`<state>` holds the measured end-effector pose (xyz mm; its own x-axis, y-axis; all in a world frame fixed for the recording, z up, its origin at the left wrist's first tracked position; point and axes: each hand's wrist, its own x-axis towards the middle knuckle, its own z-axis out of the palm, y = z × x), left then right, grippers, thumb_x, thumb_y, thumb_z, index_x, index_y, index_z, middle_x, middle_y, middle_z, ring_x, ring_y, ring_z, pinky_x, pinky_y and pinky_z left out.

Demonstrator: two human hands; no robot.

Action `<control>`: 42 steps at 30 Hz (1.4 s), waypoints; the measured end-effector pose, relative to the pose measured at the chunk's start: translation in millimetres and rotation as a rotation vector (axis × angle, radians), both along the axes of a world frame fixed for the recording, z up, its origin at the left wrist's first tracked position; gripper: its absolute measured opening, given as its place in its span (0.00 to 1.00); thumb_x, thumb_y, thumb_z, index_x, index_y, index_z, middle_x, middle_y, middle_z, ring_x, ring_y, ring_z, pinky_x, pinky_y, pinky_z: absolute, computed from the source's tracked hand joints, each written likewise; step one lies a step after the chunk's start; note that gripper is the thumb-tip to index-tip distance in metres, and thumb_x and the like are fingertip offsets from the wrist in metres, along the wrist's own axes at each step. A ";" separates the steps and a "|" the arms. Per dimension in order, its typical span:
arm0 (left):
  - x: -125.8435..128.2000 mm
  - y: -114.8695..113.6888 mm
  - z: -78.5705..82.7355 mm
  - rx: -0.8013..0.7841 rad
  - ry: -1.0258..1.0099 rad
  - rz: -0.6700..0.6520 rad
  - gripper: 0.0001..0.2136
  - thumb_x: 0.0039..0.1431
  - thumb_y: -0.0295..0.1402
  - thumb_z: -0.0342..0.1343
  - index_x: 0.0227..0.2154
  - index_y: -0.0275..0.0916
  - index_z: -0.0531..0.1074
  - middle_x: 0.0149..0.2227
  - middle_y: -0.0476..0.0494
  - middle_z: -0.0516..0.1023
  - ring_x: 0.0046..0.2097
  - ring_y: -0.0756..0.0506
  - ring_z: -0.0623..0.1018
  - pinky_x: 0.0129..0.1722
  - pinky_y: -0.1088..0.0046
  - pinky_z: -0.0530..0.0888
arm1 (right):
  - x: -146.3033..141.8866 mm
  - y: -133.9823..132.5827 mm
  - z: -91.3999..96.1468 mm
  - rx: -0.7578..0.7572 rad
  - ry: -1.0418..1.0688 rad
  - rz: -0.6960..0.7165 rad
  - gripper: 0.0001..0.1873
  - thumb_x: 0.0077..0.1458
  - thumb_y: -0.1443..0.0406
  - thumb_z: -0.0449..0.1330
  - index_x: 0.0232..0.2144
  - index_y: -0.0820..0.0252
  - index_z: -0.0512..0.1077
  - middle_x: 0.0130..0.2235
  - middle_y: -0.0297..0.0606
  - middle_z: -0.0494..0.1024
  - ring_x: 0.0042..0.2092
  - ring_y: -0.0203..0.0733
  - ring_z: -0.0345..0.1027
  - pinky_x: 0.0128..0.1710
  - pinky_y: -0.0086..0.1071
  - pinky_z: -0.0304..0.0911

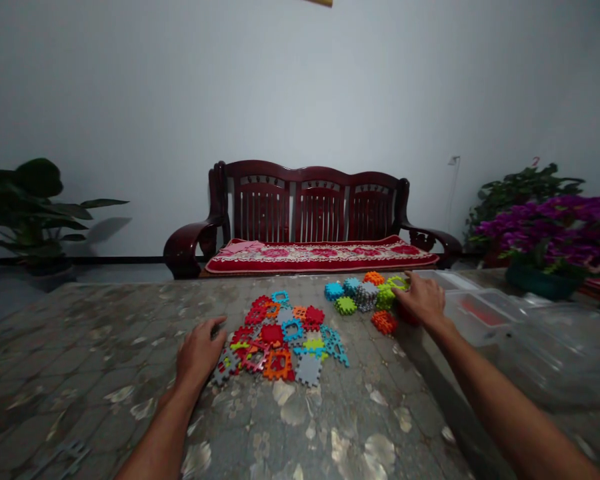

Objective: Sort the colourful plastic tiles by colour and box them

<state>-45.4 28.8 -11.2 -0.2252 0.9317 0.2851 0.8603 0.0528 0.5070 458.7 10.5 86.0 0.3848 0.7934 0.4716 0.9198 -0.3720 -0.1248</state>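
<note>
A spread of flat, toothed foam puzzle pieces (pixel 285 337) in red, orange, blue, grey and yellow-green lies on the patterned table (pixel 100 373). My left hand (pixel 199 353) rests at the spread's left edge, fingers curled, touching a grey piece (pixel 225 365). Farther back sits a cluster of assembled foam cubes (pixel 363 295) in blue, green, grey and orange. My right hand (pixel 420 298) reaches over the cluster's right side, fingers bent onto a green cube (pixel 386 295). A loose orange cube (pixel 384 322) lies just below that hand.
Clear plastic containers (pixel 473 310) and a lid (pixel 555 353) stand at the table's right. Beyond the table is a dark wooden bench (pixel 310 213) with a red cushion. A leafy plant (pixel 27 207) is at left, purple flowers (pixel 555 233) at right.
</note>
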 end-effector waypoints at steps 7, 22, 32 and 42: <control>-2.6 2.1 -1.8 -0.034 0.049 -0.004 0.18 0.61 0.35 0.49 0.51 0.41 0.76 0.53 0.41 0.80 0.53 0.41 0.79 0.53 0.66 0.73 | -0.8 6.4 -4.4 -0.097 -0.052 0.061 0.32 0.58 0.53 0.56 0.60 0.61 0.66 0.49 0.48 0.80 0.55 0.58 0.65 0.52 0.46 0.54; -3.1 2.2 0.1 -0.052 0.090 -0.009 0.17 0.62 0.36 0.49 0.50 0.43 0.78 0.52 0.41 0.81 0.52 0.40 0.79 0.52 0.65 0.74 | -3.0 18.3 -12.7 -0.189 -0.162 0.099 0.31 0.54 0.54 0.58 0.58 0.60 0.67 0.47 0.49 0.81 0.58 0.59 0.64 0.55 0.48 0.51; 1.8 0.0 3.7 -0.043 0.082 0.004 0.16 0.61 0.34 0.51 0.47 0.44 0.79 0.51 0.42 0.82 0.52 0.39 0.79 0.53 0.63 0.73 | 2.1 26.2 -12.4 -0.212 -0.131 0.103 0.31 0.53 0.55 0.59 0.58 0.58 0.69 0.48 0.47 0.81 0.56 0.59 0.65 0.55 0.48 0.52; 8.6 -6.3 10.8 -0.075 0.060 0.025 0.15 0.61 0.32 0.52 0.47 0.45 0.79 0.52 0.43 0.81 0.55 0.41 0.77 0.56 0.65 0.70 | -56.9 -8.3 -21.9 0.017 0.135 0.459 0.23 0.55 0.61 0.54 0.51 0.54 0.76 0.50 0.42 0.81 0.52 0.53 0.71 0.54 0.44 0.62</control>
<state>-36.8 22.5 -0.4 -0.2332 0.9453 0.2282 0.8871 0.1107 0.4481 401.7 2.2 64.0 0.0552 0.8884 0.4558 0.9636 0.0721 -0.2573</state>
